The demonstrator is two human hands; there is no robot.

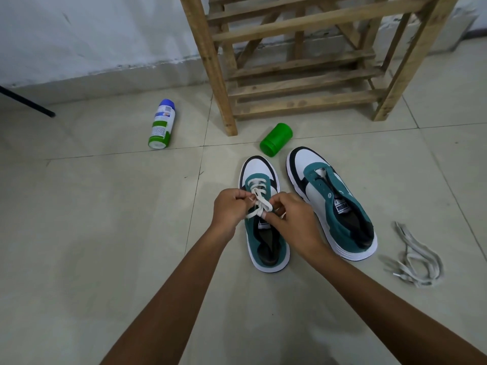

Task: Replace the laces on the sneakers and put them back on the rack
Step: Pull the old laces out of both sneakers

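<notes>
Two teal, white and black sneakers stand on the tiled floor, toes pointing away from me. The left sneaker (263,241) carries a white lace (257,192) threaded through its front eyelets. My left hand (228,209) pinches one strand of that lace, and my right hand (292,217) pinches the other strand, both just above the tongue. The right sneaker (334,201) has bare eyelets and no lace. A loose pile of greyish laces (413,256) lies on the floor to the right of it. The wooden shoe rack (303,83) stands behind the sneakers.
A green plastic jar (275,139) lies on its side between the rack's front leg and the sneakers' toes. A spray can (162,125) with a blue cap lies farther left. A black rod (26,101) touches the floor by the wall at far left.
</notes>
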